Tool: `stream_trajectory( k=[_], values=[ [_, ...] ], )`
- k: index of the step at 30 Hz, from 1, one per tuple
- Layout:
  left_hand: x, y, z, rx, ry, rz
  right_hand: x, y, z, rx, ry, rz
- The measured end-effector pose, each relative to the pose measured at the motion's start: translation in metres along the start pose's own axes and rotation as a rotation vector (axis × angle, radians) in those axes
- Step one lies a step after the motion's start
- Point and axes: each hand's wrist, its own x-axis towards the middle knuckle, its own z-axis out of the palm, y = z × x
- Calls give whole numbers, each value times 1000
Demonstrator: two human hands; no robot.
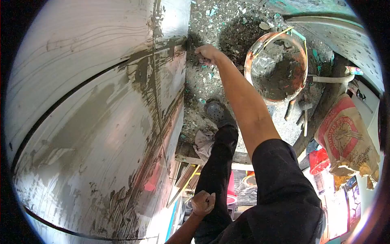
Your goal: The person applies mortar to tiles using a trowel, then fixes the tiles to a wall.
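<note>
Two hands are in view and well apart: the right hand [207, 54] is stretched out with its fingers curled against the edge of the wall [93, 122], which is smeared with grey mortar. Whether it grips a tool I cannot tell. The left hand [202, 202] is closed in a fist down by the person's leg. Below, on the littered floor [227, 28], I count one bucket [300, 57] of grey mix near the right arm, one shoe [218, 113] and one printed sack [347, 140] off to the side.
</note>
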Motion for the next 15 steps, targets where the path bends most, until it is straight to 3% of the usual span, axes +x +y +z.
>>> stream_trajectory(
  k=[3, 4, 7, 9, 11, 15],
  values=[
    [3, 11, -2, -15, -7, 11, -47, -11, 5, -22, -34, -76],
    [0, 7, 2, -22, -16, -17, -77, -21, 15, -52, 68, -116],
    [0, 13, 3, -27, -59, -46, -147, -35, 34, -135, -53, -156],
    [1, 19, 5, -28, -84, -40, -176, -28, 57, -245, -10, -298],
    [1, 20, 11, -29, -97, -27, -193, 8, 94, -353, 290, -646],
    [-5, 12, 20, 21, -146, -33, -215, 48, 119, -296, 367, -780]
  ],
)
